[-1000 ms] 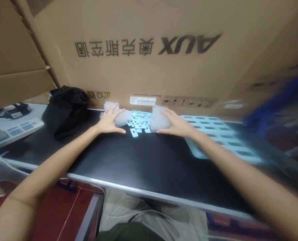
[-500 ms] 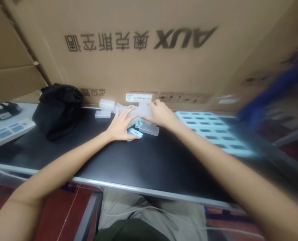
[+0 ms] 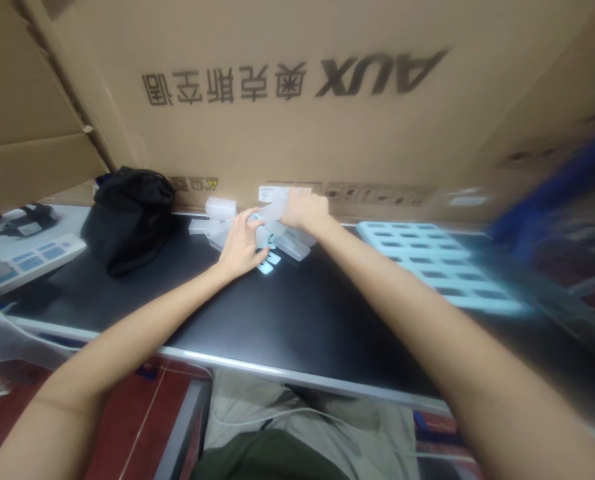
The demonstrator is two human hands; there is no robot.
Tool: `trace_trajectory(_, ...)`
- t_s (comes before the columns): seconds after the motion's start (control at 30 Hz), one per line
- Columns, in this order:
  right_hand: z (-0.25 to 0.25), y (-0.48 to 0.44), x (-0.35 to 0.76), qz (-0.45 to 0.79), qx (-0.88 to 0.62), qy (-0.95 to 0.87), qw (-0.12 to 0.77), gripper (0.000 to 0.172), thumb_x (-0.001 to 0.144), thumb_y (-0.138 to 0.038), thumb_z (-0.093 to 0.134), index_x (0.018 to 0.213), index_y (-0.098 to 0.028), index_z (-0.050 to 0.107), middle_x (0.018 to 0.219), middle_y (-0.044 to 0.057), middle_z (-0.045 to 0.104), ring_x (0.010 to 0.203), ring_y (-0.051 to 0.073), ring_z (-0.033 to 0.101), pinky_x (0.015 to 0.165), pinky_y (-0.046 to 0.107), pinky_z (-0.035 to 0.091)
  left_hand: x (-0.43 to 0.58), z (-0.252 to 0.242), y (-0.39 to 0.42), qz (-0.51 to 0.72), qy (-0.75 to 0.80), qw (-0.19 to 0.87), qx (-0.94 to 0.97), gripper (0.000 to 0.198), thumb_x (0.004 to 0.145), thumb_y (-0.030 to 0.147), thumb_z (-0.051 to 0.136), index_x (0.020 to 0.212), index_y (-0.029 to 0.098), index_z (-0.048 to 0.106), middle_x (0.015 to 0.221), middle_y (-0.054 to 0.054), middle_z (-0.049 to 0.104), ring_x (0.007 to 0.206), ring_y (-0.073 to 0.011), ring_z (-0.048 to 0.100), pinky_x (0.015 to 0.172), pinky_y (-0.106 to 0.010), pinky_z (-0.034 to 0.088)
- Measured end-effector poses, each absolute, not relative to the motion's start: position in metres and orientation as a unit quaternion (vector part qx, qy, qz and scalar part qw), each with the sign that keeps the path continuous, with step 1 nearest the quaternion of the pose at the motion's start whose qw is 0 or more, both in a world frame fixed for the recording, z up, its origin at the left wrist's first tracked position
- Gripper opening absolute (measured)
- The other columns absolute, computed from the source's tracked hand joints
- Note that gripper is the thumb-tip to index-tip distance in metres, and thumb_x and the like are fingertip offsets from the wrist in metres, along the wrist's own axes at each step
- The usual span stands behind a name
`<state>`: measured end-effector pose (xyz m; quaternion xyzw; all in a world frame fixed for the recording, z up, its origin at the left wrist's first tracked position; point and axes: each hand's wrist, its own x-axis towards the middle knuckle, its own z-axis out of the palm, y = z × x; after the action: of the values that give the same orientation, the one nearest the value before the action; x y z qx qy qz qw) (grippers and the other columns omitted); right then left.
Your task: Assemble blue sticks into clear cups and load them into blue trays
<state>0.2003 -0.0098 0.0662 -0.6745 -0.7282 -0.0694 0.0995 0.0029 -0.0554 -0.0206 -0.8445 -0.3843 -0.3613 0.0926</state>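
Boxes (image 3: 295, 247) now closer, blue tags (image 3: 266, 267) mostly covered.
Right hand (image 3: 307, 211) grasps one at twelve o'clock; left hand (image 3: 240, 247) at eleven, grip unclear.

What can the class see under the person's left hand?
Light-blue pieces show at the edge of the left hand, with translucent cases on either side. Whatever lies directly beneath it is covered.
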Motion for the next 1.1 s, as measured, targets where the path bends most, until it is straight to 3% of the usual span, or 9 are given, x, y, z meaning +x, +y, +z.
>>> trace_trajectory(0.27,0.068,0.012,0.188,-0.119,-0.638,-0.75,0.125,0.07,0.086,-0.044,0.069,0.143,-0.006,0.054,0.136,0.033,0.061,0.121,0.041,0.067,0.099,0.053,0.053,0.006,-0.01,-0.065,-0.273,-0.402,0.106,-0.868,0.024,0.096,0.033,0.062,0.116,0.02,0.063,0.14,-0.017,0.056,0.132,-0.036,0.051,0.115,-0.057,0.044)
trace_trajectory(0.4,0.069,0.015,0.19,-0.12,-0.592,-0.777,0.176,0.054,0.092,-0.033,0.061,0.138,-0.005,0.054,0.143,0.034,0.053,0.125,0.042,0.064,0.099,0.053,0.054,0.005,-0.004,-0.068,-0.251,-0.396,0.111,-0.876,0.036,0.103,0.045,0.052,0.123,0.018,0.065,0.145,-0.018,0.057,0.136,-0.0355,0.05,0.123,-0.059,0.037)
trace_trajectory(0.53,0.065,0.003,0.198,-0.095,-0.508,-0.824,0.231,0.058,0.092,-0.029,0.061,0.144,-0.004,0.049,0.151,0.031,0.044,0.134,0.039,0.057,0.11,0.052,0.049,-0.013,0.012,-0.069,-0.233,-0.385,0.146,-0.881,0.061,0.098,0.064,0.057,0.142,0.021,0.06,0.16,-0.017,0.049,0.152,-0.0392,0.041,0.132,-0.065,0.019)
trace_trajectory(0.67,0.05,-0.043,0.216,-0.085,-0.416,-0.862,0.277,0.054,0.101,-0.044,0.054,0.144,-0.012,0.053,0.15,0.025,0.05,0.143,0.037,0.049,0.116,0.054,0.045,-0.055,0.026,-0.076,-0.241,-0.434,0.146,-0.856,0.075,0.091,0.076,0.061,0.148,0.028,0.058,0.165,-0.013,0.046,0.157,-0.0418,0.035,0.13,-0.065,0.026)
trace_trajectory(0.77,0.033,-0.084,0.235,-0.076,-0.359,-0.906,0.21,0.061,0.099,-0.059,0.058,0.142,-0.016,0.058,0.146,0.022,0.058,0.139,0.039,0.051,0.115,0.057,0.045,-0.088,0.023,-0.084,-0.212,-0.515,0.135,-0.82,0.078,0.089,0.081,0.058,0.15,0.033,0.058,0.17,-0.011,0.041,0.164,-0.048,0.021,0.129,-0.073,0.022)
trace_trajectory(0.87,0.016,-0.105,0.257,-0.075,-0.336,-0.931,0.121,0.053,0.101,-0.053,0.056,0.139,-0.016,0.063,0.142,0.021,0.061,0.132,0.038,0.056,0.11,0.055,0.049,-0.11,0.01,-0.085,-0.164,-0.591,0.085,-0.785,0.083,0.091,0.083,0.051,0.156,0.032,0.053,0.172,-0.013,0.039,0.162,-0.0525,0.023,0.125,-0.079,0.023)
trace_trajectory(0.93,0.008,-0.104,0.271,-0.076,-0.342,-0.932,0.097,0.046,0.103,-0.044,0.051,0.137,-0.017,0.065,0.144,0.02,0.061,0.13,0.036,0.059,0.108,0.052,0.051,-0.116,0.001,-0.081,-0.148,-0.61,0.045,-0.778,0.085,0.093,0.082,0.047,0.16,0.029,0.049,0.168,-0.014,0.045,0.159,-0.0503,0.03,0.125,-0.075,0.029)
trace_trajectory(1.1,0.007,-0.1,0.279,-0.086,-0.383,-0.91,0.135,0.047,0.107,-0.042,0.046,0.137,-0.013,0.066,0.141,0.02,0.064,0.133,0.036,0.058,0.111,0.052,0.049,-0.101,-0.003,-0.071,-0.149,-0.6,0.038,-0.785,0.084,0.098,0.075,0.043,0.162,0.022,0.044,0.163,-0.016,0.051,0.156,-0.0432,0.037,0.126,-0.062,0.038)
